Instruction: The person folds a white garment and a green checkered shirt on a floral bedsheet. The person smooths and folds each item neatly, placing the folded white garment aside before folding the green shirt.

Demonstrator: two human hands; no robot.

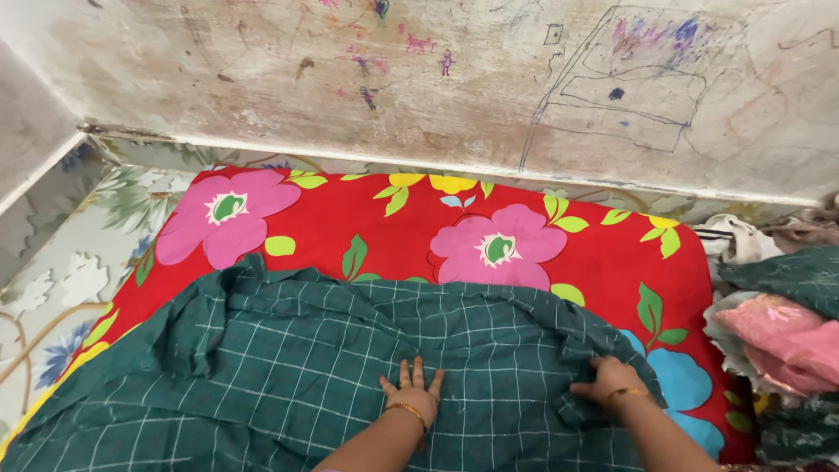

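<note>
A scribbled plaster wall point(454, 87) runs along the far side. Below it lies a red floral bedsheet point(411, 232) with pink flowers, and over its near half spreads a dark green checked cloth point(288, 367) — rumpled, with a raised fold at its far edge. A heap of clothes point(782, 332) sits at the right. The left hand point(412, 392) rests flat on the cloth, fingers spread; the right hand point(612, 381) — well apart from it — grips a bunched fold near the cloth's right edge.
</note>
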